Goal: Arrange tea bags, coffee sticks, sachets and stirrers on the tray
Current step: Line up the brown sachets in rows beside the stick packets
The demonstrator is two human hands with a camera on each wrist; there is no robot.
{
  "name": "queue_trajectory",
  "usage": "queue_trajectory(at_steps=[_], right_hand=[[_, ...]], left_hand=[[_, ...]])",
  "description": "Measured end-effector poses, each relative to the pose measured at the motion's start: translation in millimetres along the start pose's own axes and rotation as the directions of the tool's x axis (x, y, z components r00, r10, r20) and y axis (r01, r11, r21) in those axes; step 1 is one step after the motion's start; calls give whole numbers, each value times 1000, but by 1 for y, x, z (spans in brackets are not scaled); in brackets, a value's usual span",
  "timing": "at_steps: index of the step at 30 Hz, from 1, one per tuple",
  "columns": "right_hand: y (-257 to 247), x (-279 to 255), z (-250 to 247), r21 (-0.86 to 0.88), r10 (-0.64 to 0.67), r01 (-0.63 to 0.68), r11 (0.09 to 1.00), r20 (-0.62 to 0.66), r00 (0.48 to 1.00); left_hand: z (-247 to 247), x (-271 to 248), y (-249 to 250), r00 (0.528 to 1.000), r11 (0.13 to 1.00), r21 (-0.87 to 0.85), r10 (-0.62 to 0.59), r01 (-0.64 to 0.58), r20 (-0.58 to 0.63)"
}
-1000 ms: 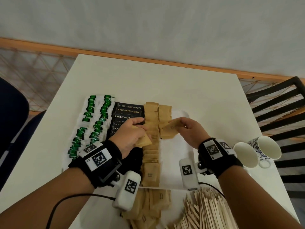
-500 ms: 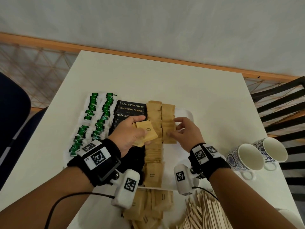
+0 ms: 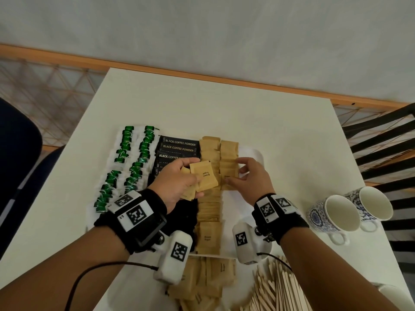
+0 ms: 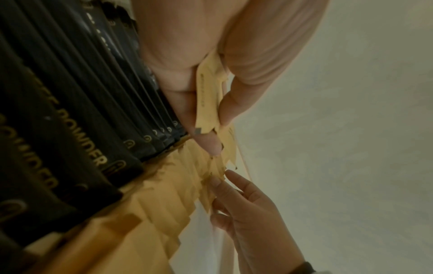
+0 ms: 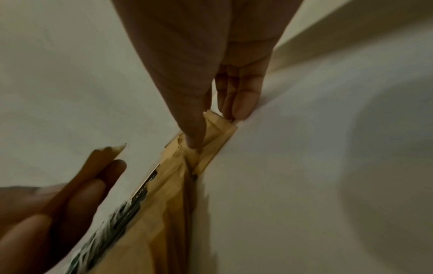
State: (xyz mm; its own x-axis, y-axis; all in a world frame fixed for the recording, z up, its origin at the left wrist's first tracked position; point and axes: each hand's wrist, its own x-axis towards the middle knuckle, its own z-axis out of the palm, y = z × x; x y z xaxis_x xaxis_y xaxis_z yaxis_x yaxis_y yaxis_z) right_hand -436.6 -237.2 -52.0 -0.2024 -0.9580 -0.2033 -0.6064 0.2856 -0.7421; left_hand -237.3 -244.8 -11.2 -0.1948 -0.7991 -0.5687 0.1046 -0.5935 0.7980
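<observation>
My left hand (image 3: 193, 173) hovers over the tray (image 3: 254, 153) and grips a small stack of brown sugar sachets (image 3: 205, 178), pinched between thumb and fingers (image 4: 225, 111). My right hand (image 3: 233, 173) rests on the near end of the right sachet column (image 3: 229, 151), thumb (image 5: 193, 137) pressing a sachet flat and straight fingers at its far edge. Left of it lie a longer sachet column (image 3: 210, 207), black coffee sticks (image 3: 178, 147) and green tea bags (image 3: 125, 151). Wooden stirrers (image 3: 278, 290) are heaped on the table at the near right.
Loose brown sachets (image 3: 206, 281) lie in a pile on the table in front of the tray. Two patterned mugs (image 3: 330, 214) lie on their sides at the right. A black slatted chair (image 3: 381, 140) stands right of the table, a dark seat (image 3: 18, 153) left.
My right hand has laid its sachet onto the right column and now presses it there. My left hand has lifted its stack a little, so the top sachet's label shows.
</observation>
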Motion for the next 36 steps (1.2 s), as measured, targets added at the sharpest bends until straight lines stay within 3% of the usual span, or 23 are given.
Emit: queue_trajectory(at_steps=[3, 5, 9, 11, 16, 21, 27, 30, 34, 36], right_hand=[[2, -4, -4, 25, -11, 13, 1000, -70, 997], [0, -9, -7, 49, -97, 103, 993, -118, 988], [-11, -23, -8, 67, -386, 382, 922, 45, 922], [-17, -28, -8, 114, -414, 402, 908, 102, 905], [-24, -30, -16, 363, -226, 180, 914, 86, 970], [-25, -32, -18, 282, -266, 225, 933, 118, 957], [-30, -30, -21, 487, -151, 60, 872, 150, 977], [-27, -30, -22, 485, -75, -42, 873, 220, 973], [-11, -21, -24, 407, -12, -20, 913, 77, 997], [-3, -17, -27, 308, 0, -21, 951, 67, 998]], left_hand=[[1, -2, -1, 1000, 1000, 6, 12, -12, 0], [2, -3, -2, 1000, 1000, 14, 18, -18, -10], [7, -5, -3, 1000, 999, 42, 24, -23, -10], [11, -7, -2, 1000, 998, 52, 18, -19, 13], [19, -12, 2, 999, 991, 126, 47, -47, 5], [21, -18, 6, 996, 981, 185, 49, -62, 76], [25, -18, 2, 996, 975, 204, 82, -86, 29], [26, -17, 3, 997, 988, 137, 75, -74, 0], [21, -12, 5, 1000, 997, 80, 19, -20, 11], [18, -10, 5, 1000, 999, 34, 9, -9, 1]])
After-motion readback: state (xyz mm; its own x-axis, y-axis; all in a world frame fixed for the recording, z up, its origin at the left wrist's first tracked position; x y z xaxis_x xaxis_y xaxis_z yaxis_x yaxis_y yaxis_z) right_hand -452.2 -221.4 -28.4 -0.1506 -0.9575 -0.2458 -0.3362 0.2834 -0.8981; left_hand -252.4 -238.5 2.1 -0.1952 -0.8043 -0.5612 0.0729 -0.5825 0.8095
